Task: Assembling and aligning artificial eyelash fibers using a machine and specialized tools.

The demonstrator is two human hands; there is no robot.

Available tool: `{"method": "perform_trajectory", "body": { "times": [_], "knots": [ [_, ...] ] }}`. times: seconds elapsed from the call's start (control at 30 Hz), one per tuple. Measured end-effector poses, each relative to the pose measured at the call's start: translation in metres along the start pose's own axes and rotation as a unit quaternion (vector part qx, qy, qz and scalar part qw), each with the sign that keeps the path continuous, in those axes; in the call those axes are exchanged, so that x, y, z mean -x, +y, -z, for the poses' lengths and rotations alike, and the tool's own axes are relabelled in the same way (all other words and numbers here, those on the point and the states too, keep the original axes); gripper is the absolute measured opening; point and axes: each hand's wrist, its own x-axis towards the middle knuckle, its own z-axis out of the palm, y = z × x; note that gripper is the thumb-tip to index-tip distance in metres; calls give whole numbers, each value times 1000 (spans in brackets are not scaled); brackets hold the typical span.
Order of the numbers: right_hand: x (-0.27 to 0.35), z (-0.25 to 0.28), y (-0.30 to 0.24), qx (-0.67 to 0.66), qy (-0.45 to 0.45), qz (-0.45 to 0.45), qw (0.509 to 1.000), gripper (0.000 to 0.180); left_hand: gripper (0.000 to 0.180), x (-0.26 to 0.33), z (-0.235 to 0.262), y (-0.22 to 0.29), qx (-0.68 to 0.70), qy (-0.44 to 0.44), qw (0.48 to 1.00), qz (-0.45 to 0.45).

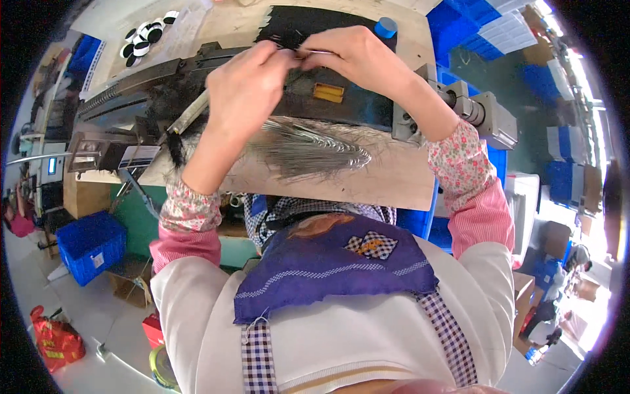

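1. My left hand is up over the dark machine, its fingers curled and pressed together at the tips, pinching one end of a thin metal wire.
2. My right hand meets it from the other side, thumb and forefinger closed on the same wire, so the two hands nearly touch.
3. The wire shows only as a short bright sliver between my fingertips; how long it is, and how it ends, I cannot tell, my fingers cover the rest.
4. Below my hands, a loose fan of wires lies on the wooden board, just in front of the machine; its left end disappears under my left forearm.
5. A yellow plate sits on the machine's front, partly shaded by my hands.
6. The machine's middle is hidden behind my left hand; a grey metal block sticks out at its right end.
7. A blue cap stands at the far edge, near my right hand.
8. Far left, black and white rings lie in a cluster, too small to make out.
9. A blue crate sits on the floor at my left, bent by the lens.
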Motion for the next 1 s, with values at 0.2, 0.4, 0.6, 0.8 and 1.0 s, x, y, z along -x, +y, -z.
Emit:
{"method": "perform_trajectory", "body": {
  "times": [0.2, 0.4, 0.6, 0.8, 1.0],
  "knots": [
    [-16, -29, 17, 9, 25, -34, 999, 21, 40, 70, 5, 47, 565, 21, 670, 481],
    [-19, -26, 15, -5, 17, -74, 997, 19, 48, 20, 43, 2, 932, 55, -94, 347],
    [-19, -27, 8, 54, -57, -109, 991, 16, 47, 18, 40, 10, 933, 78, -77, 344],
    [-24, -35, 7, 75, -28, -91, 993, 14, 25, 73, -34, 44, 546, -21, 673, 498],
    [4, -28, -42, 196, 57, 26, 979, 15, 20, 111, -4, 7, 544, -143, 661, 497]
  ]
}}
